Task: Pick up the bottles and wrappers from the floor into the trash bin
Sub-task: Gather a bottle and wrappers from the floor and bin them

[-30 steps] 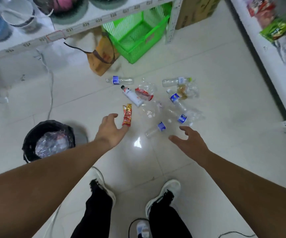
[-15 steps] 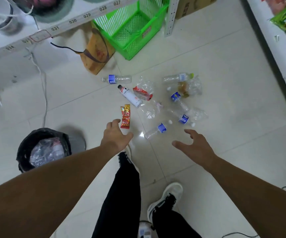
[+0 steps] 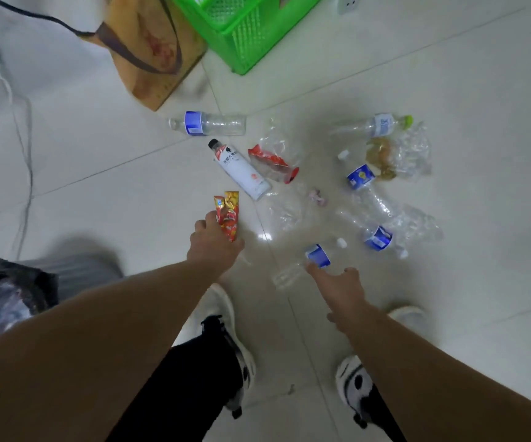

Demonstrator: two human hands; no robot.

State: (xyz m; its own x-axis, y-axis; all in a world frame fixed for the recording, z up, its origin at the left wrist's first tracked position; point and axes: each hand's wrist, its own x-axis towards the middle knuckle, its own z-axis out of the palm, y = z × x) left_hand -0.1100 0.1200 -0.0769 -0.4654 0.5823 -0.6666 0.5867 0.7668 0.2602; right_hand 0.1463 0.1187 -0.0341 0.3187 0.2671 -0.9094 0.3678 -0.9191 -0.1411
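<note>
Left hand (image 3: 214, 247) apparently pinches red wrapper (image 3: 228, 215); right hand (image 3: 340, 282) touches bottle (image 3: 302, 264).

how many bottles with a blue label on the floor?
4, maybe more under the clear wrappers: one near the brown bag, one by the right hand, two in the right cluster.

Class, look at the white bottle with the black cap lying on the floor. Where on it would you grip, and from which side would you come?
Grip the white bottle across its straight middle, coming down from above. It lies flat, black cap pointing up-left, so fingers can close on its long sides. The red-edged clear wrapper crowds its right side, so the left hand, nearer it, probably suits best.
</note>
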